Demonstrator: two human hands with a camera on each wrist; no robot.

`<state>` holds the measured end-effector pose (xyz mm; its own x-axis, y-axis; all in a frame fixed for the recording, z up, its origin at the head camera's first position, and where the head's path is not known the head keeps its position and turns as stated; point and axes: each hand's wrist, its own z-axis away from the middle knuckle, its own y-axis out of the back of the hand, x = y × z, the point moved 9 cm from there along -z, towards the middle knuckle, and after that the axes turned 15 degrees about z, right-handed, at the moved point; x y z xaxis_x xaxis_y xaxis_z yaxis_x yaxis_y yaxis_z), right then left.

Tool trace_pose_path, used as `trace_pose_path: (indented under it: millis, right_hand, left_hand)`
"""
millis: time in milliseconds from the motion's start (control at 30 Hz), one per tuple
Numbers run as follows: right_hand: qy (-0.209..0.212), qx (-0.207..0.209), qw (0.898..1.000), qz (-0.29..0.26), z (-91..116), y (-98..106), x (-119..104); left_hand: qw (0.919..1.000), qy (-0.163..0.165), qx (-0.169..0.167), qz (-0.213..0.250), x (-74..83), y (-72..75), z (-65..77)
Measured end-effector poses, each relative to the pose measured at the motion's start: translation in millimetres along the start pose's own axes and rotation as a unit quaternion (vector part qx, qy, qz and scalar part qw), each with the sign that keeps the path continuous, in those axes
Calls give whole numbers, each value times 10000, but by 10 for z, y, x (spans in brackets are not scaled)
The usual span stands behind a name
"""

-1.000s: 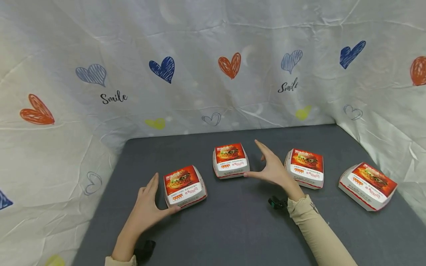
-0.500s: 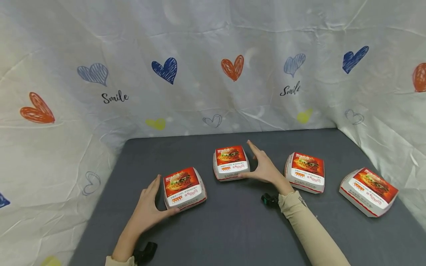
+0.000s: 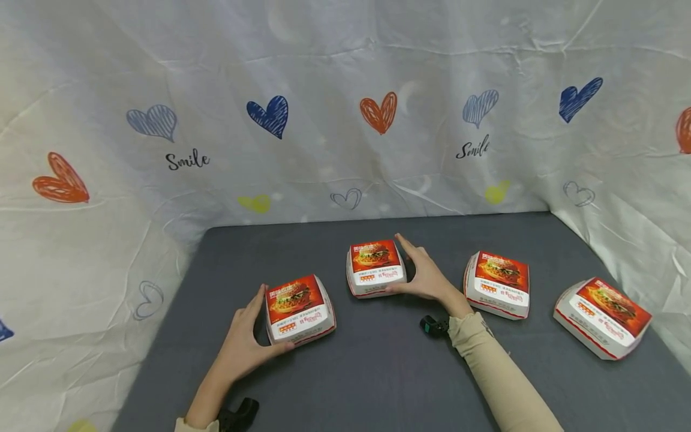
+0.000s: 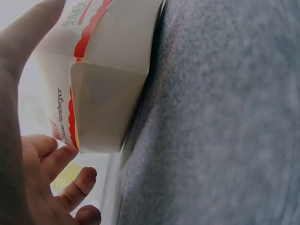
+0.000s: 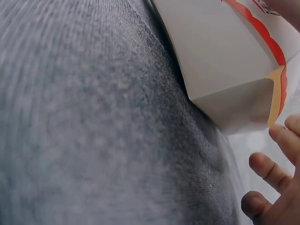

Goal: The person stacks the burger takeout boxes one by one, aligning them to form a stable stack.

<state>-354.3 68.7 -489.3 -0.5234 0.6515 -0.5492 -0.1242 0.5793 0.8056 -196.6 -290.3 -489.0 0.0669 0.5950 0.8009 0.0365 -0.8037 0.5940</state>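
Two white burger boxes with red burger-picture lids lie on a dark grey table. My left hand (image 3: 244, 342) spans the left end of the nearer burger box (image 3: 300, 309), thumb at its front side and fingertips at its back corner. In the left wrist view, fingertips meet the edge of that burger box (image 4: 110, 103). My right hand (image 3: 427, 277) grips the right end of the middle burger box (image 3: 376, 268) in the same way, thumb at the front. The right wrist view shows a fingertip against the corner of this burger box (image 5: 229, 56). Both boxes rest on the table.
To the right of my right hand stand another burger box (image 3: 497, 284) and a farther-right burger box (image 3: 603, 318), turned at an angle. Behind the grey table (image 3: 367, 372) hangs a white curtain (image 3: 324, 60) printed with hearts and "Smile".
My right hand has moved left and closed in on the middle box. My left fingers have drawn in against the nearer box. The boxes stay put on the table; the head view tilts slightly.
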Motion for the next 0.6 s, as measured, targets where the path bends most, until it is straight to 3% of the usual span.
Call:
trace_pose_path:
  millis: [600]
  right_hand:
    - [-187, 19, 9998, -28, -16, -37, 22]
  left_hand:
    - [9997, 2, 224, 64, 40, 26, -6]
